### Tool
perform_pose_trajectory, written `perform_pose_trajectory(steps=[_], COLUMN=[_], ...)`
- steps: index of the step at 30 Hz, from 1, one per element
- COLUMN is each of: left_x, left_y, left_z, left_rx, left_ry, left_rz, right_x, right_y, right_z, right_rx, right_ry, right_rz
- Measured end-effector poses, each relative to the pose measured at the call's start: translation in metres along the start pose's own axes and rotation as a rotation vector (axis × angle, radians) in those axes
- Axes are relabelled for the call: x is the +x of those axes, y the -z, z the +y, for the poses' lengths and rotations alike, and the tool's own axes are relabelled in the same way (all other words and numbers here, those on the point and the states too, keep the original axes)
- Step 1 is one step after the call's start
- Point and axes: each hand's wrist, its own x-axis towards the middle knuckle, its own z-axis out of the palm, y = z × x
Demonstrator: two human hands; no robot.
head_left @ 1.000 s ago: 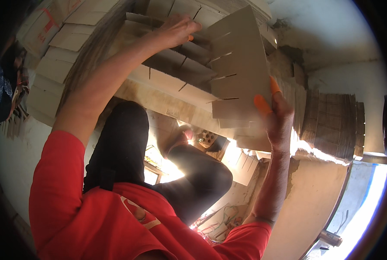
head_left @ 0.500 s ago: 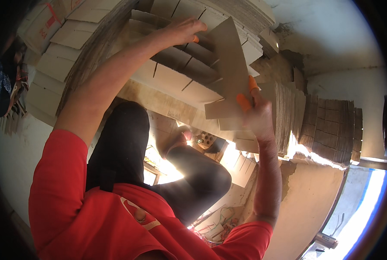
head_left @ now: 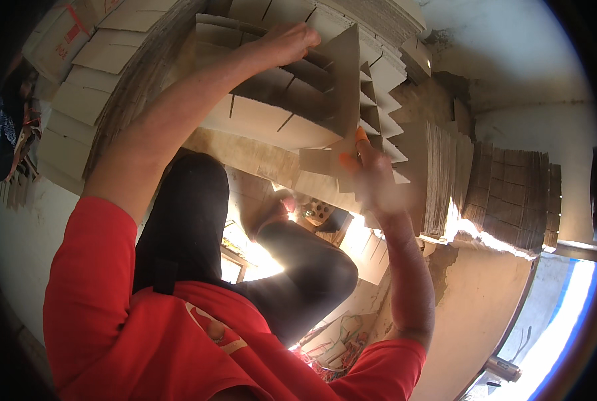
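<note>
Several long slotted cardboard strips [head_left: 272, 117] stand on edge in rows before me. Across their right part stands a cardboard cross strip [head_left: 347, 80], almost upright, with pointed ends of strips showing on its far right side. My right hand [head_left: 382, 177], with orange covers on its fingertips, is closed on the near end of this cross strip; the hand is partly blurred. My left hand [head_left: 288, 47] reaches over the rows, its fingers curled at the far strips near the cross strip's top. What these fingers pinch is hidden.
Stacked cardboard pieces [head_left: 439, 180] stand to the right, with more slotted stacks [head_left: 515, 194] beyond. Overlapping cardboard sheets [head_left: 105, 57] and a printed carton [head_left: 58, 47] are at the left. A wooden board edge [head_left: 258, 164] runs above my knees. Tangled cords [head_left: 342, 344] lie below.
The cross strip has swung from a slant to nearly upright among the rows, and strip ends now show on its right. My right hand has moved left and slightly down; the left stays nearly in place.
</note>
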Motion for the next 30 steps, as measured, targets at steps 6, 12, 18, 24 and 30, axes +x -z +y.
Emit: perform_pose_trajectory(steps=[6,12,18,24,30], left_x=[0.002,0.006,0.012,0.009,0.013], left_y=[0.006,0.007,0.013,0.008,0.01], left_z=[-0.003,-0.006,-0.001,-0.008,-0.003], left_rx=[0.047,-0.035,0.014,-0.116,-0.027], left_ry=[-0.014,-0.057,0.007,-0.054,-0.061], left_rz=[-0.067,-0.115,-0.266,-0.122,-0.153], right_x=[-0.012,-0.007,-0.01,-0.011,0.0], right_y=[0.014,0.032,0.024,0.03,0.019], right_z=[-0.022,-0.02,-0.025,-0.014,-0.007], right_rx=[-0.15,-0.013,0.008,-0.02,0.057], right_ry=[-0.043,-0.013,-0.037,0.037,-0.01], right_rz=[0.157,-0.004,0.132,0.055,0.042])
